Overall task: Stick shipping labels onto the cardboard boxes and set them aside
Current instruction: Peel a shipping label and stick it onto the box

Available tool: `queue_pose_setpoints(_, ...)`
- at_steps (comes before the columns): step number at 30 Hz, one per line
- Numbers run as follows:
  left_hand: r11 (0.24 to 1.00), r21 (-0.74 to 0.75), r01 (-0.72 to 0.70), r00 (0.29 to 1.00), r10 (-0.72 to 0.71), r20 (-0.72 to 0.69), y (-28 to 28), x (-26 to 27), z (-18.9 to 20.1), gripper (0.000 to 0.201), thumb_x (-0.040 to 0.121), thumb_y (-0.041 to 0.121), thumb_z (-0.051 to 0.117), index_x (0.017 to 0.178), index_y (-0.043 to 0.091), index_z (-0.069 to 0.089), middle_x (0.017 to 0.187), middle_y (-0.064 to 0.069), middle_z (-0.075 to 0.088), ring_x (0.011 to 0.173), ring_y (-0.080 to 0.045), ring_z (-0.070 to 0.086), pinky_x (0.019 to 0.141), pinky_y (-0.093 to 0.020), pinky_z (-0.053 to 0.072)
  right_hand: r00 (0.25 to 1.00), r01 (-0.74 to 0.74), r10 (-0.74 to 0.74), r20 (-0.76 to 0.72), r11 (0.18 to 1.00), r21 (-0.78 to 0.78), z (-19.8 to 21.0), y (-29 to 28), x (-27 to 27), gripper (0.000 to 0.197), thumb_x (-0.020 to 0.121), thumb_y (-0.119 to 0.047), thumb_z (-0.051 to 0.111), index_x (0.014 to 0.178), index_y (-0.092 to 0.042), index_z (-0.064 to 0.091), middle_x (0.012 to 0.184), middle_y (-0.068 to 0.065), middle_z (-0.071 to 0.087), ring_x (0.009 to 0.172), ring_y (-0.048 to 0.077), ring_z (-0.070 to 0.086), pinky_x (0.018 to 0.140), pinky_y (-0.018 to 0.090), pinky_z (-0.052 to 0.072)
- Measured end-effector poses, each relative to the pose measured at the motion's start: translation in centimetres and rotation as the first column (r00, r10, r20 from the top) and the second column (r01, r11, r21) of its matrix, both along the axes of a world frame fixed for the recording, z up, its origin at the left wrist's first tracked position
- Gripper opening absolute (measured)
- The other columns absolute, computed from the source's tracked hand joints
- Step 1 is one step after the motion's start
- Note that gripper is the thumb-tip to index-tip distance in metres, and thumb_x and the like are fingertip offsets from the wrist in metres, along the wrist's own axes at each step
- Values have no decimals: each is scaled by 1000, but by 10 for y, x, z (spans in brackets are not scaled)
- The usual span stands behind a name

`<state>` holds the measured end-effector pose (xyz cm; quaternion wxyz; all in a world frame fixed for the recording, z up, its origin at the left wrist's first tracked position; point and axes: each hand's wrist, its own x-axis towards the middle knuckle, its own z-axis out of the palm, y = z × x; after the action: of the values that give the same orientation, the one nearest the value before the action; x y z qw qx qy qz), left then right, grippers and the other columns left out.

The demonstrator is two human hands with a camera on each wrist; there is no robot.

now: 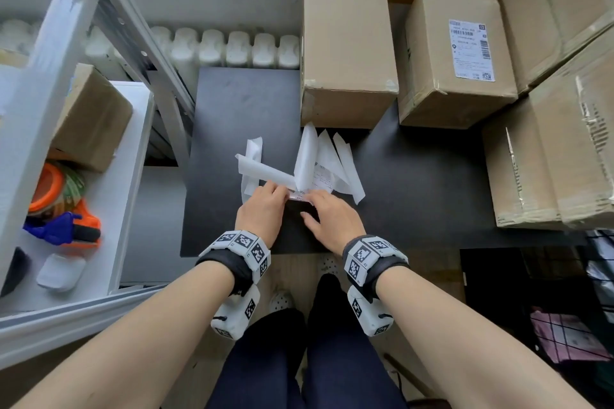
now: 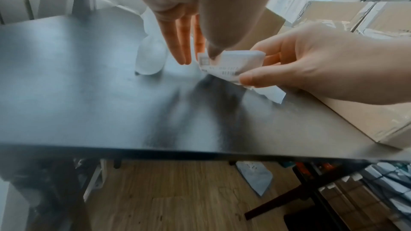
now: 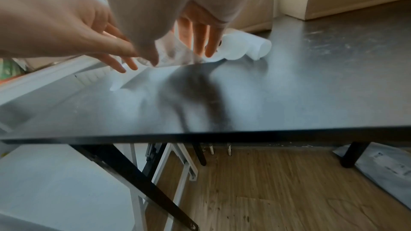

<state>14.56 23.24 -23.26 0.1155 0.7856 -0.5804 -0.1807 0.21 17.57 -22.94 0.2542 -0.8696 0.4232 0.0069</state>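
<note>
A white shipping label (image 1: 300, 196) (image 2: 231, 64) hangs just above the black table (image 1: 232, 129), held between both hands. My left hand (image 1: 282, 192) (image 2: 206, 53) pinches its left corner with thumb and forefinger, the other fingers (image 2: 177, 46) straight. My right hand (image 1: 310, 204) (image 2: 255, 71) (image 3: 169, 53) pinches its right side between thumb and fingers. Behind the hands lies a pile of curled white backing strips (image 1: 309, 159) (image 3: 244, 45). A plain cardboard box (image 1: 345, 53) stands at the table's back. To its right, a second box (image 1: 442, 103) bears a stuck label (image 1: 471, 50).
Large taped cartons (image 1: 564, 159) crowd the table's right side. A metal rack (image 1: 133, 43) stands left; its white shelf (image 1: 126, 159) holds an orange and blue tape dispenser (image 1: 66, 219) and a small box (image 1: 89, 116). White bottles (image 1: 232, 50) line up behind the table.
</note>
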Motion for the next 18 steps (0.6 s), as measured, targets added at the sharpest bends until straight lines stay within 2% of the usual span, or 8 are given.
queue_pose_setpoints(3, 1000, -19, -12, 1000, 12, -16, -6, 0, 21, 16, 96, 14, 44, 102, 9, 58, 99, -7, 60, 91, -28, 56, 64, -39, 45, 997, 67, -67, -29, 998, 13, 23, -10, 0, 28, 99, -26, 40, 116, -13, 58, 114, 5, 63, 104, 28, 58, 82, 36, 43)
queue_pose_setpoints(7, 997, -55, -48, 999, 49, 10, -26, 4, 53, 19, 97, 19, 42, 100, 11, 58, 102, -6, 61, 94, -30, 58, 72, -41, 48, 996, 85, -85, 21, 996, 0, 55, -33, 1, 29, 98, -22, 41, 117, -19, 63, 113, 7, 67, 105, 30, 59, 86, 37, 46)
queue_pose_setpoints(10, 994, -100, -41, 999, 44, 30, -45, 7, 73, 18, 95, 19, 47, 99, 11, 62, 99, -8, 62, 95, -30, 57, 72, -41, 45, 998, 68, -68, 14, 998, -9, 77, -52, 0, 30, 98, -22, 40, 117, -20, 64, 112, 8, 67, 103, 31, 59, 85, 38, 48)
queue_pose_setpoints(12, 997, -79, 3, 997, 3, 71, -56, 8, 83, 16, 95, 16, 48, 101, 13, 63, 100, -8, 59, 97, -28, 56, 72, -39, 45, 998, 62, -61, 20, 998, -28, 89, -61, 0, 30, 99, -26, 40, 117, -17, 62, 112, 9, 66, 102, 32, 59, 84, 38, 48)
queue_pose_setpoints(18, 998, -57, -5, 994, 11, 106, -83, 7, 114, 21, 96, 13, 43, 107, 15, 61, 106, -7, 56, 97, -27, 55, 71, -35, 40, 994, 72, -65, 90, 994, -77, 116, -84, -2, 29, 98, -32, 42, 113, -18, 63, 105, 9, 70, 96, 33, 62, 82, 41, 50)
